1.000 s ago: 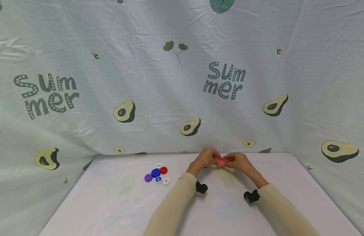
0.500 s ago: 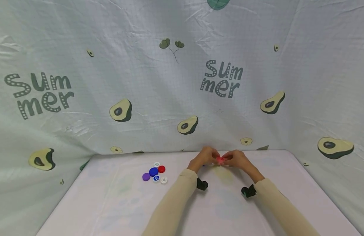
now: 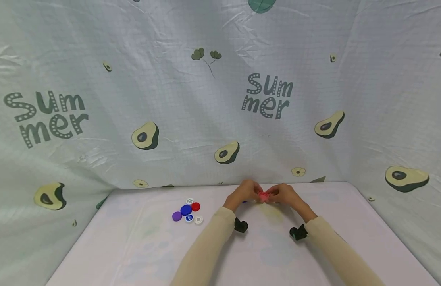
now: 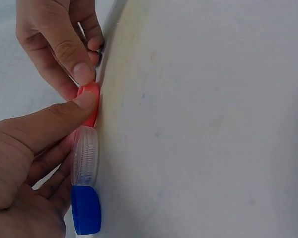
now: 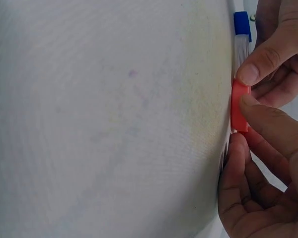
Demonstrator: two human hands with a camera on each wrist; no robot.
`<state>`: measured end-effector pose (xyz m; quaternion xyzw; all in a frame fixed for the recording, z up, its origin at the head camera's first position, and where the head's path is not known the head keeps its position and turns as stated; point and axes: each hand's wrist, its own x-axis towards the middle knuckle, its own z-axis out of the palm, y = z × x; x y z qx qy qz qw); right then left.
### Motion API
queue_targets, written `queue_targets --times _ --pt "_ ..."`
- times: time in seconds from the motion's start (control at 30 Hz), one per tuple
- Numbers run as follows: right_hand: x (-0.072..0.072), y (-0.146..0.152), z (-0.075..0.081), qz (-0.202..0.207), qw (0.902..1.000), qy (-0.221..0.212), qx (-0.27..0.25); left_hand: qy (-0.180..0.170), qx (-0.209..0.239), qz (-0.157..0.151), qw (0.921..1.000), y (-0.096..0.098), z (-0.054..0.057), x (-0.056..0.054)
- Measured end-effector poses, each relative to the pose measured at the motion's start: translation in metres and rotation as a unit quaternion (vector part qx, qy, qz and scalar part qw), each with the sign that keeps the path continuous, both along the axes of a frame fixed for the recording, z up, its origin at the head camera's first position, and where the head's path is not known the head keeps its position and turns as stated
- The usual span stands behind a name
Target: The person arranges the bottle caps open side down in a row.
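My left hand (image 3: 245,194) and right hand (image 3: 285,194) meet at the far side of the table around a red bottle cap (image 3: 264,196). In the left wrist view, the left thumb (image 4: 82,101) presses on the face of the red cap (image 4: 94,116). The right thumb (image 5: 251,101) lies across that cap in the right wrist view, with fingers curled behind it. Beside the red cap come a clear ribbed cap (image 4: 85,156) and then a blue cap (image 4: 87,210), all in one line. In the head view, the left hand mostly hides these two.
To the left on the table lies a loose group of caps: a purple cap (image 3: 177,216), a large blue cap (image 3: 186,210), a red cap (image 3: 195,206) and several white or patterned ones. Behind the table (image 3: 145,246) hangs a printed cloth (image 3: 184,107).
Both hands stay around the red cap throughout. Over the last half second they and the cap have shifted slightly left; the view itself has moved a little. The group of caps lies unchanged.
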<state>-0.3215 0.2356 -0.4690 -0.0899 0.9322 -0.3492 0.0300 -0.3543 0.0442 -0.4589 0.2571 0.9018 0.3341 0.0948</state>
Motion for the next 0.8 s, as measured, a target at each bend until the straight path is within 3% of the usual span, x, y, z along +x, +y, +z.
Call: queue_targets --times 0.23,0.4,0.6,0.8 --pt "0.0 -0.001 -0.001 -0.008 0.9997 -0.021 -0.004 -0.006 -0.017 -0.002 0.9998 0.0 0.001 0.001" --pt "0.001 -0.001 0.001 -0.002 0.9997 -0.026 0.003 0.002 -0.039 0.0 0.9992 -0.009 0.006 0.011" --pt "0.017 -0.006 0.008 -0.029 0.9993 0.01 -0.022 0.054 -0.036 -0.039 0.9971 -0.048 0.023 0.035" --pt "0.034 -0.023 0.021 0.015 0.9972 0.055 -0.05 0.081 -0.036 -0.051 0.9947 -0.102 0.037 0.056"
